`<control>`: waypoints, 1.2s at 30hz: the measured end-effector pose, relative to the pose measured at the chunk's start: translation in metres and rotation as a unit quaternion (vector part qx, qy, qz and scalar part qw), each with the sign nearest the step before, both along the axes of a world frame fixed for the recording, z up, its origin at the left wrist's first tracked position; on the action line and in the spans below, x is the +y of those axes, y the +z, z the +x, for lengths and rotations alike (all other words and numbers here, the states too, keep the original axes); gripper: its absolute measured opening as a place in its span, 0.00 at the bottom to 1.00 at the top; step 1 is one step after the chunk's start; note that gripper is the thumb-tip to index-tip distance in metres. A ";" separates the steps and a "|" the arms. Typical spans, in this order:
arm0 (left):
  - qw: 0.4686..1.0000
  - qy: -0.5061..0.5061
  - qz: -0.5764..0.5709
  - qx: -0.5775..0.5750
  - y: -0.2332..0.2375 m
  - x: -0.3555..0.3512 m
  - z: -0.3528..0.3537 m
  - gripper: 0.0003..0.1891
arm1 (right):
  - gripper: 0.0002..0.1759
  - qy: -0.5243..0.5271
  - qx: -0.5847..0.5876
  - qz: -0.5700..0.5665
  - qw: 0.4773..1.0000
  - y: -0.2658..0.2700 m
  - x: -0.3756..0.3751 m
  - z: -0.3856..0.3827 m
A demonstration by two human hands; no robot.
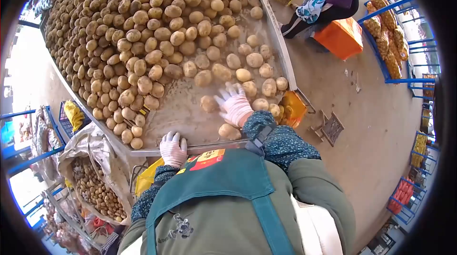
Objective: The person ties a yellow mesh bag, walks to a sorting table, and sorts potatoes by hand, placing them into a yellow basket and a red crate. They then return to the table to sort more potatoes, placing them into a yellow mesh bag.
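Observation:
A large heap of potatoes [133,34] covers most of the metal-rimmed sorting table [164,133] before me. My right hand [234,107], in a pale striped glove, reaches over the bare part of the tabletop with fingers spread. Its fingertips are right beside a single potato [208,104], and another potato [229,132] lies just below the palm. My left hand [173,150], gloved the same way, rests open at the near rim, fingers laid over the edge. Loose potatoes [254,60] are scattered along the table's right side, where several collect by an orange bag [294,109] at the corner.
A big open sack of small potatoes [100,186] stands at lower left, near a yellow crate [146,176]. To the right are a small stool [328,127] and an orange-covered box [339,38] with a person beside it. Blue racks hold filled net bags [388,41].

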State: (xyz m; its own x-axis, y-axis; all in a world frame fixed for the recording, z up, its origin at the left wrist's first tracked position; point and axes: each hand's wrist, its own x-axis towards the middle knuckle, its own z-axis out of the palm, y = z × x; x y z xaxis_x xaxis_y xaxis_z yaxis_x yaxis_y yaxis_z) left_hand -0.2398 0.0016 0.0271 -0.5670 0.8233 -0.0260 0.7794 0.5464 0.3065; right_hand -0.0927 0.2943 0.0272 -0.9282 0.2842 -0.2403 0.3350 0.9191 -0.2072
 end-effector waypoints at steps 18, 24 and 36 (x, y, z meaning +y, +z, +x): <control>1.000 0.022 0.012 0.014 0.002 -0.001 0.003 0.14 | 0.10 -0.147 0.179 -0.026 0.972 0.038 0.086 0.074; 0.999 0.044 -0.005 -0.011 0.005 -0.001 0.004 0.15 | 0.27 -0.266 0.210 -0.032 0.940 -0.002 0.201 -0.022; 0.999 0.041 -0.018 -0.028 0.019 0.004 0.001 0.13 | 0.25 -0.123 0.085 0.024 0.988 -0.049 0.136 -0.062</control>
State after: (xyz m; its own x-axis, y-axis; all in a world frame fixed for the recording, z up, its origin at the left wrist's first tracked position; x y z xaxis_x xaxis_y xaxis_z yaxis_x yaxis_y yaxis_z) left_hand -0.2391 0.0051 0.0463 -0.6290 0.7724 -0.0882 0.7143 0.6189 0.3267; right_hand -0.1551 0.4303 -0.0217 -0.8550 0.5141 -0.0676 0.5143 0.8242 -0.2369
